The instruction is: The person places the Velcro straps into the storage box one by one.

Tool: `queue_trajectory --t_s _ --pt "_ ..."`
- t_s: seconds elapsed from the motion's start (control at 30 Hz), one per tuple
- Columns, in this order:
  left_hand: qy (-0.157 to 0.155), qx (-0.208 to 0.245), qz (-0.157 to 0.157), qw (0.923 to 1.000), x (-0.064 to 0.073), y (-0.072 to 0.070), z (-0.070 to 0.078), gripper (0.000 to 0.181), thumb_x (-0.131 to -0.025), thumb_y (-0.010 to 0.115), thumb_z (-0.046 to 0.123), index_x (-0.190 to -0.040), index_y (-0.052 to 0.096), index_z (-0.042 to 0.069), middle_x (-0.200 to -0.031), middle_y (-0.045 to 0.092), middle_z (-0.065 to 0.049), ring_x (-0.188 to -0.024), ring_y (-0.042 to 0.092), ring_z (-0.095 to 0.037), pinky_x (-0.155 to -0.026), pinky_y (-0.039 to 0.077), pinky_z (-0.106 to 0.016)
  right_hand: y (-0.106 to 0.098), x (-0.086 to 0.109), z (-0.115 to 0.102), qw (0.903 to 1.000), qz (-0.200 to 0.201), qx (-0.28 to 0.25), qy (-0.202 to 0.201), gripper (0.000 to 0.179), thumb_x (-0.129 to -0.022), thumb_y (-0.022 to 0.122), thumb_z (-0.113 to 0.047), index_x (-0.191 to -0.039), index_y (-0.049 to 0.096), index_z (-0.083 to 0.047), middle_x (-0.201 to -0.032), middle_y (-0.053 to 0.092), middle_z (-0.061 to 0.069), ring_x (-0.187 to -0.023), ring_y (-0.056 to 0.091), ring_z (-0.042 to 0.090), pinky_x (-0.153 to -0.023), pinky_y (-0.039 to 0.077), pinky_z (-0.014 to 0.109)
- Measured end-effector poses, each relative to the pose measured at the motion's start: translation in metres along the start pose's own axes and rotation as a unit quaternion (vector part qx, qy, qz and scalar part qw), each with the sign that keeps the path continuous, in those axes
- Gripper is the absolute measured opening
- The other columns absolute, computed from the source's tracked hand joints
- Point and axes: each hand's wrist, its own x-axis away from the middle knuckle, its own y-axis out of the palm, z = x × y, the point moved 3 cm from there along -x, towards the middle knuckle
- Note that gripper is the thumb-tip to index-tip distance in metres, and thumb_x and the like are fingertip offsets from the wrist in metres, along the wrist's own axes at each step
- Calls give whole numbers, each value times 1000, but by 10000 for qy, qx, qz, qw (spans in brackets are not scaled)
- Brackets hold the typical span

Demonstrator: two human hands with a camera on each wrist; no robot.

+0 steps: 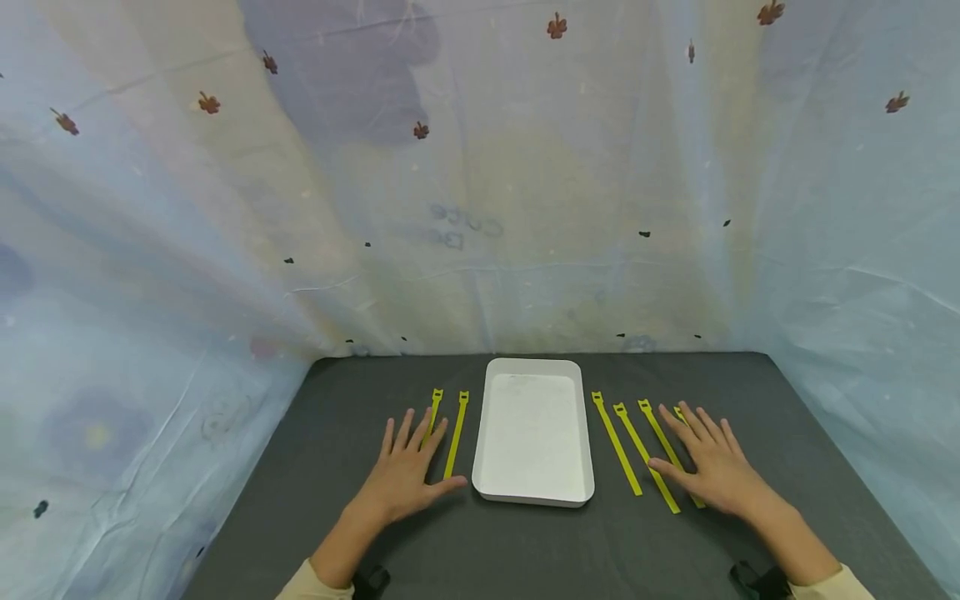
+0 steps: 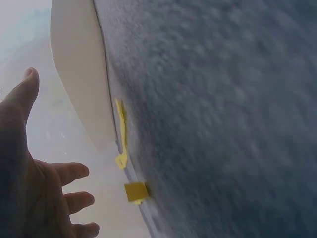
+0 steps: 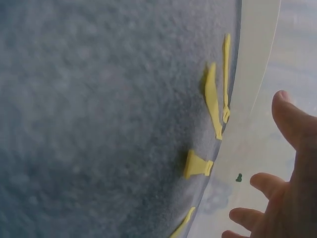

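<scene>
My left hand [image 1: 405,479] is spread palm down over the left part of the dark cloth, holding nothing. One yellow slotted strap [image 1: 437,397] runs partly hidden under its fingers, and a second yellow strap [image 1: 457,437] lies just right of them. My right hand [image 1: 712,471] hovers with fingers spread at the other side, also holding nothing. Several more yellow straps [image 1: 618,446] lie side by side there, the outermost strap [image 1: 678,412] mostly covered by the hand. In the right wrist view the fingers stay above the straps [image 3: 212,99]. Between the hands sits a shallow white tray [image 1: 534,433], bare inside.
A dark grey cloth [image 1: 517,550] covers the table. Pale patterned plastic sheeting [image 1: 510,183] hangs behind and along both sides, meeting the table's back edge. A dark band [image 1: 371,581] sits at the left wrist, and another dark band [image 1: 757,579] at the right.
</scene>
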Motion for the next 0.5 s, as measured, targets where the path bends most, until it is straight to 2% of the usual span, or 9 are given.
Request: queue_trajectory --t_s 0.23,0.5 --pt "235 -70 -47 9997 -6 4 12 108 -93 53 86 -171 31 14 -178 19 -15 -164 10 -45 -129 8 -71 -5 -9 6 9999 -64 -118 -27 94 -100 70 -58 -170 31 -9 -169 28 35 -153 23 62 -122 10 79" --pt "311 -113 -127 9994 -13 10 23 114 -91 48 90 -171 27 12 -179 17 -14 -165 12 -43 -130 11 -68 -8 -18 13 9991 -172 -374 34 99 -98 74 -56 -169 30 -2 -167 26 39 -151 25 63 -119 18 81"
